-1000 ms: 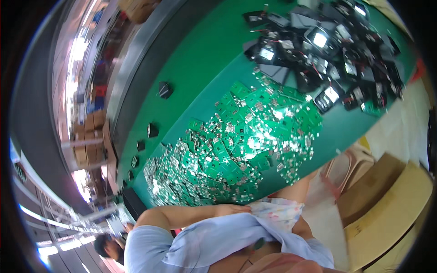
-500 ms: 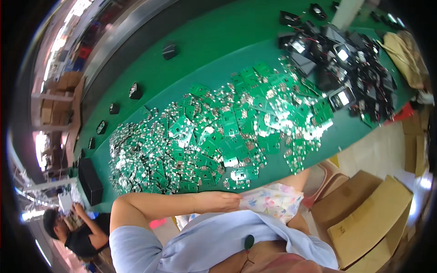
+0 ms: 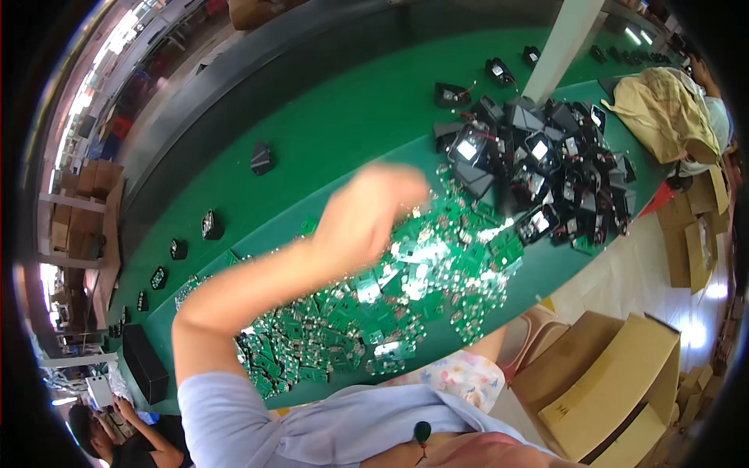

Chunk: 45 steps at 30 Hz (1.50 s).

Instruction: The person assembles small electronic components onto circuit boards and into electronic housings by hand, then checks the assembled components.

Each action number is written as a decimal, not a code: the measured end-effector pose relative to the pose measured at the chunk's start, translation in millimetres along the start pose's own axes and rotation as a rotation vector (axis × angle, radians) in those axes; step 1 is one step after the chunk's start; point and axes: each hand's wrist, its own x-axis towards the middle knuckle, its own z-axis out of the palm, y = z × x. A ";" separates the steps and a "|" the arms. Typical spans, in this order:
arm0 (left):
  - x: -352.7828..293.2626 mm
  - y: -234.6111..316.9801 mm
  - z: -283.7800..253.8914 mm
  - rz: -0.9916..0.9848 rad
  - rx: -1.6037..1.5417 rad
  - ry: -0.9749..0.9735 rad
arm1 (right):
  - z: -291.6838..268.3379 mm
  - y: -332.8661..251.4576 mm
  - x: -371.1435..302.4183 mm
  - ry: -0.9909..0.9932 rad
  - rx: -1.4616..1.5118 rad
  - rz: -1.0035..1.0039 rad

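Observation:
My left hand point(image 3: 370, 210) is raised over a broad heap of small green circuit boards point(image 3: 421, 300) spread across the green work surface. Motion blurs the hand; its fingers look bent, but whether they hold anything is not visible. The bare forearm crosses above the left part of the heap and hides some boards. Beyond the hand to the right lies a pile of black plastic housings point(image 3: 562, 168) with wires and pale inner parts. My right hand is out of view.
A green conveyor belt point(image 3: 335, 93) runs behind, carrying spaced-out black housings point(image 3: 262, 158). A pale post point(image 3: 563, 48) rises behind the pile. At left stands a black box point(image 3: 146, 363), with a co-worker point(image 3: 133, 437) beyond. Open cartons point(image 3: 601, 382) and a tan cloth point(image 3: 663, 113) are at right.
My left hand has risen from beside my lap and reached forward over the circuit boards. The view has shifted, so the heap and the black pile appear lower and further left.

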 end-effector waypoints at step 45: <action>-195.1 200.7 21.6 -0.579 -0.256 0.295 | 23.1 -261.4 -248.3 -1.165 -0.138 -1.253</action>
